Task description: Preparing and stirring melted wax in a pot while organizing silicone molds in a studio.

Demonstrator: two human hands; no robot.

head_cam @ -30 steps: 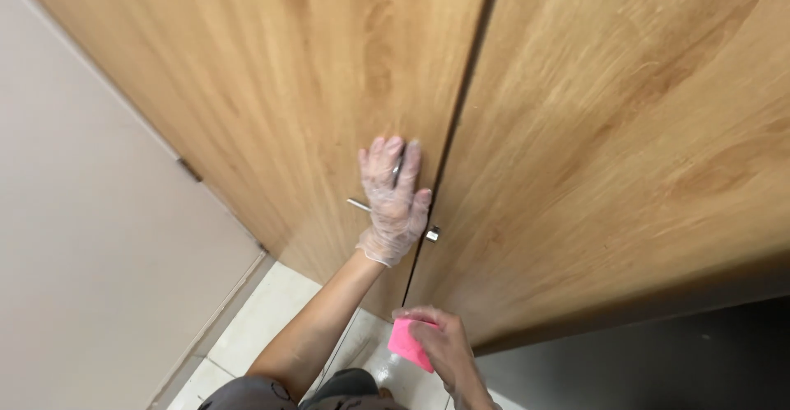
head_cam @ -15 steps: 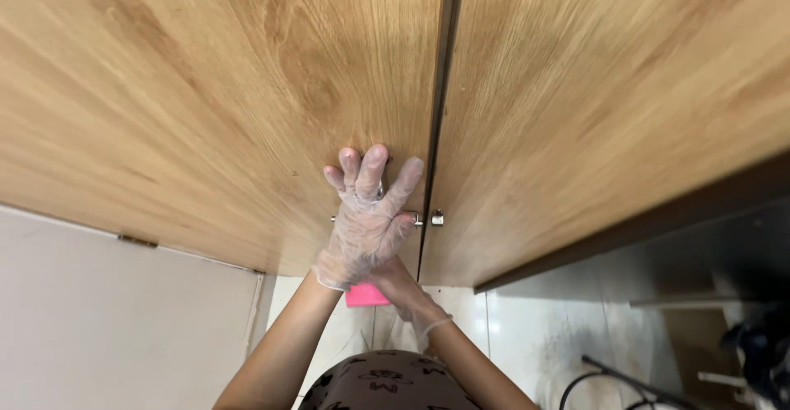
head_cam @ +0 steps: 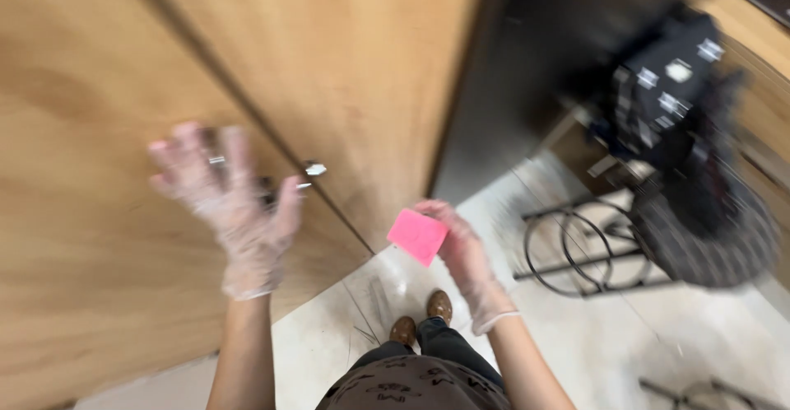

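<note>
I see my left hand point(head_cam: 234, 204), in a thin clear plastic glove, spread with fingers apart in front of the light brown wooden cabinet door point(head_cam: 90, 212); blur hides whether it touches the small silver metal door handle point(head_cam: 309, 171) beside it. Half a second ago that hand lay flat over the handle at the seam between the two doors, with the other hand tucked beneath it. Now the two hands are well apart. My right hand point(head_cam: 461, 249), also gloved, pinches the flat pink square sponge point(head_cam: 417, 235) by its right edge, held up over the pale tiled floor point(head_cam: 592, 336), just right of the doors. The view has swung right since then, and a black bag on a dark wire stand point(head_cam: 683, 155) fills the upper right.
</note>
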